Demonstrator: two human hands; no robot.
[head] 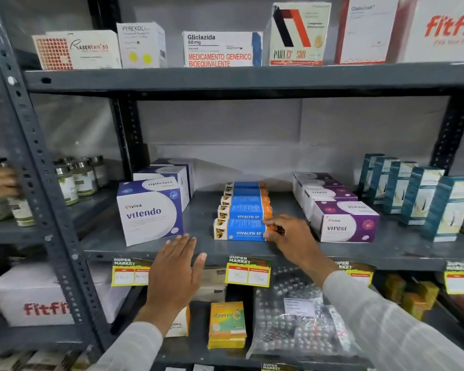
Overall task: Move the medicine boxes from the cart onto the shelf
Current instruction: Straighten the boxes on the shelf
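Nearest the camera, two light-sleeved forearms rise from the bottom edge of the frame toward the middle shelf (252,253) of a grey slotted-steel rack. The left hand (176,271), lower centre-left, is flat with fingers spread, palm toward the shelf edge, holding nothing; its fingertips lie just below the front Vitendo box (149,212).

Left of the frame, beyond the rack upright, another hand at the frame edge rests among green-labelled jars (78,178) on a neighbouring shelf.

Centre-left on the middle shelf, the white and purple Vitendo box stands upright at the front, with more of the same behind it. At centre, a row of blue and orange Vivalyn EF boxes (245,207) runs front to back, lying flat. The right hand (289,234), centre-right, has fingers and thumb closed on the right end of the front Vivalyn EF box (239,230), which sits on the shelf near its front edge.

Right of centre, purple Virest boxes (344,220) stand in a row, front to back. At far right, tall teal boxes (413,194) stand upright in a line.

Yellow price tags (248,271) hang from the shelf's front lip. The upper shelf carries assorted larger cartons, among them a Gliclazida box (220,49). The lower shelf holds a yellow box (227,325) and a bag of blister packs (295,317).
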